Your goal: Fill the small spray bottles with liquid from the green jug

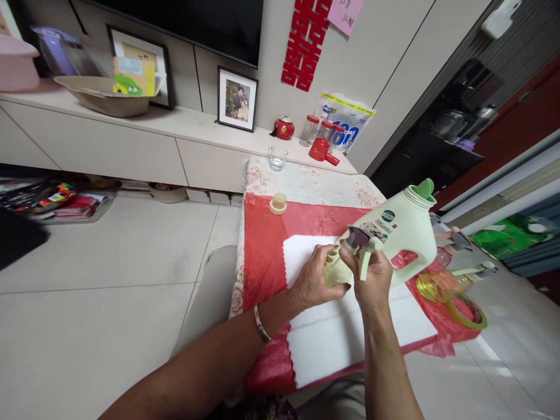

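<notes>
My left hand (312, 280) is wrapped round a small pale-yellow spray bottle (335, 273), held upright over a white cloth (328, 344) with a scalloped edge. At the bottle's top, the fingers of my right hand (374, 277) close on a spray head (359, 237) with a dark nozzle and a pale trigger. I cannot tell whether the head is fully screwed on. Just behind my hands stands a large pale-green detergent jug (409, 219), its mouth uncapped and a green spout showing. A cream cap (277, 204) lies on the red table cover (262, 251).
At the right edge of the table are more spray bottles (468, 277) and a roll of yellow tape (468, 312). A glass cup (277, 157) stands at the far edge. Behind runs a low cabinet (214, 166) with jars, a red pot (284, 127) and framed pictures.
</notes>
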### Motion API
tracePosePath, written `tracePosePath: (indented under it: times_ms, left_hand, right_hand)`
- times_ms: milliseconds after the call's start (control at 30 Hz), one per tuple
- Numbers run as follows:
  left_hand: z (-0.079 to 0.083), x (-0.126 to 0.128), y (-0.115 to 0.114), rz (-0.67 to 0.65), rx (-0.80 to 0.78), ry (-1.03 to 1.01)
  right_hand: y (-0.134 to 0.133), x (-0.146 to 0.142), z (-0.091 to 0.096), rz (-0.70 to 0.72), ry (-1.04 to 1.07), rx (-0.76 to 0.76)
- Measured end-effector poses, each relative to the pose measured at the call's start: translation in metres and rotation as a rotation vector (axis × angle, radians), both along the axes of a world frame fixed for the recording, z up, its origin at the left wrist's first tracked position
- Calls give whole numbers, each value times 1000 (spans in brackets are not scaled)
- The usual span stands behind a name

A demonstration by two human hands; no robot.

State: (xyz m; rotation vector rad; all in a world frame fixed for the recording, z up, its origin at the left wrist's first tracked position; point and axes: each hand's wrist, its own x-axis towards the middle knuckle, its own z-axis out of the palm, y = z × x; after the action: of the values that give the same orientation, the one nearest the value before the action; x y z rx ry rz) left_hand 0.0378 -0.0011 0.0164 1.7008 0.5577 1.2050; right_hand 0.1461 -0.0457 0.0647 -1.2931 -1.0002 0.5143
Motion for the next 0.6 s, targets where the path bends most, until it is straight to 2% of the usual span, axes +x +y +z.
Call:
tracePosePath:
  times_ms: [267,467,600]
  left_hand:
    - [-1,-5,1,-128,-118,-42]
    - [-2,-5,1,-159,-93,-28]
    - [-4,-4,1,-186,-52,-6]
  right_hand:
    - [-1,5,6,149,84,-23]
    - [3,6,12,91,56,59]
    - [11,1,34,54,79,211]
